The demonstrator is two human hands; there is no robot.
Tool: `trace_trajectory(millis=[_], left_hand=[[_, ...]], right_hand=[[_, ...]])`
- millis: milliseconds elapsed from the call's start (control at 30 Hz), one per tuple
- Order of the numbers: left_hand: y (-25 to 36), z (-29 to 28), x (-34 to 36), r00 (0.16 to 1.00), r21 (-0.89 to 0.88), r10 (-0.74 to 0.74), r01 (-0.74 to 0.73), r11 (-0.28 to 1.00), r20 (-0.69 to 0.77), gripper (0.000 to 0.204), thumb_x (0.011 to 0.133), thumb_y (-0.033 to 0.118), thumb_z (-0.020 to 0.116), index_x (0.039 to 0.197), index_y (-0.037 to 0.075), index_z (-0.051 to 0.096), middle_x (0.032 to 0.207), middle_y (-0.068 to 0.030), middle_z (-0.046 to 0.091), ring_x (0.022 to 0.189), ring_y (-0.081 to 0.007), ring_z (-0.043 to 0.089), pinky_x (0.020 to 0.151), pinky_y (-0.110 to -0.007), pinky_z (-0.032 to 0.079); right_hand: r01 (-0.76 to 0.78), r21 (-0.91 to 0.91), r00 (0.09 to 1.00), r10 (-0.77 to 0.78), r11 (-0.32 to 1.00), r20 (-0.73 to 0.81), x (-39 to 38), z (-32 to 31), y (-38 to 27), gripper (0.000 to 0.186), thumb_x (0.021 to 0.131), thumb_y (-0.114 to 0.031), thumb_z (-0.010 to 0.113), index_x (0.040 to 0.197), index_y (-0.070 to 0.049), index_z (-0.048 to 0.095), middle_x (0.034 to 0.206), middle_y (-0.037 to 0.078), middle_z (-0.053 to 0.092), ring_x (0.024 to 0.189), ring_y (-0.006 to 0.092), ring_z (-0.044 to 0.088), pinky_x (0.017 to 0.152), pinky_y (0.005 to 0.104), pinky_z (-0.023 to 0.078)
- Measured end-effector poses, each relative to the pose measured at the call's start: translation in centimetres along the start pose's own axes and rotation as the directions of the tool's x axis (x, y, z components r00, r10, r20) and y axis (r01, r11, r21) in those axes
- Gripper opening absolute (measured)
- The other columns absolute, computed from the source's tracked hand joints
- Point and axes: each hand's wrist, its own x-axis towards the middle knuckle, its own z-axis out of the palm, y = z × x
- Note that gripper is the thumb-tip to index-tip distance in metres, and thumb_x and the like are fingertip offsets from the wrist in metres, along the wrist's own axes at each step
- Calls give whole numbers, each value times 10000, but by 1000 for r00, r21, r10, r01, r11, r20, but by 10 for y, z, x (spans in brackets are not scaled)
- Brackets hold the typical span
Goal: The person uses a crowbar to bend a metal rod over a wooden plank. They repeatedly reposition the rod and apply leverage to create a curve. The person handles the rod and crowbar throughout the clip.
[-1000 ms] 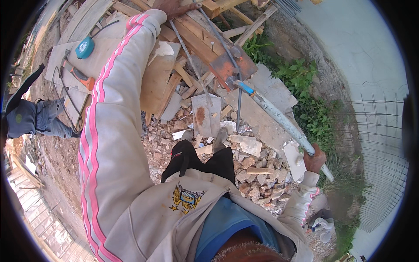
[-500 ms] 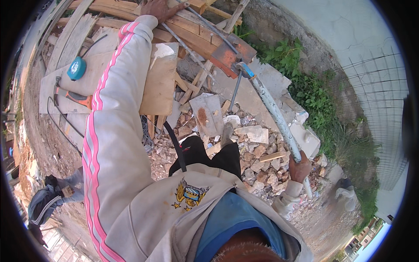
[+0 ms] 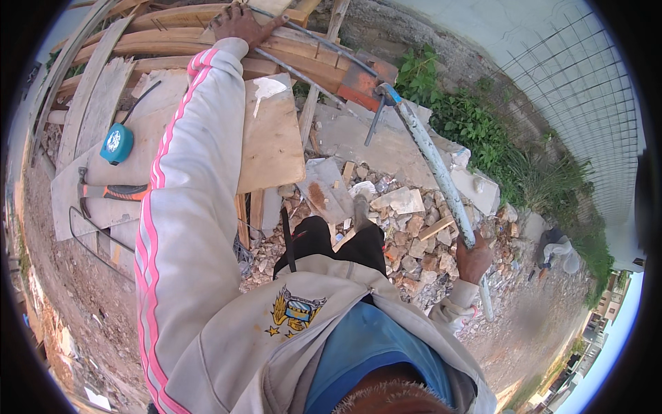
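Out at the left edge, a blue tape measure (image 3: 116, 143) and an orange-handled tool (image 3: 110, 192) lie on a pale board (image 3: 83, 200), set aside but within reach. Next to them the left hand (image 3: 238, 24) is stretched far forward, fingers spread and pressing down on a thin steel rod (image 3: 310, 36) where it crosses the stacked timber planks (image 3: 172, 17), seemingly pinning it so it cannot slip. Further right, the rod runs into the head of a long pale pipe-handled bending lever (image 3: 433, 159), hooked over the rod beside a reddish block (image 3: 358, 84). The right hand (image 3: 474, 257) is wrapped tight around the lever's lower end, low down for leverage, I'd judge. Underfoot is broken rubble (image 3: 407, 234); weeds (image 3: 483, 138) and wire mesh (image 3: 586, 103) close off the right, dusty ground all round
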Motion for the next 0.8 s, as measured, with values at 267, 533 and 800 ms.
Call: trace_trajectory(millis=[267, 533, 800], left_hand=[[3, -9, -6, 1000, -139, -28, 27, 990, -5, 1249, 745, 972, 337, 1578, 42, 289, 1656, -159, 229, 1536, -373, 176, 1219, -579, 150], [7, -16, -7, 998, -129, -18, 26, 991, 63, 1252, 753, 966, 338, 1584, 33, 263, 1662, -160, 217, 1543, -355, 163, 1229, -565, 132], [1, -13, -9, 1000, -94, -17, 20, 995, 26, 1235, 765, 957, 344, 1573, 25, 290, 1653, -166, 238, 1541, -347, 174, 1229, -558, 154]], right_hand=[[-47, 84, 999, 47, 995, 5, -37, -13, -32, 325, 806, -348, 785, 966, -74, 712, 741, 189, 691, 701, 406, 686, 627, 498, 536], [51, 404, 893, -223, 914, 392, 19, -43, 23, 472, 823, -372, 817, 1067, 3, 665, 786, 188, 685, 711, 350, 681, 656, 430, 519], [129, 421, 841, -324, 898, 433, 33, -94, 7, 498, 889, -417, 767, 1050, 38, 648, 716, 176, 627, 638, 242, 613, 597, 386, 483]])
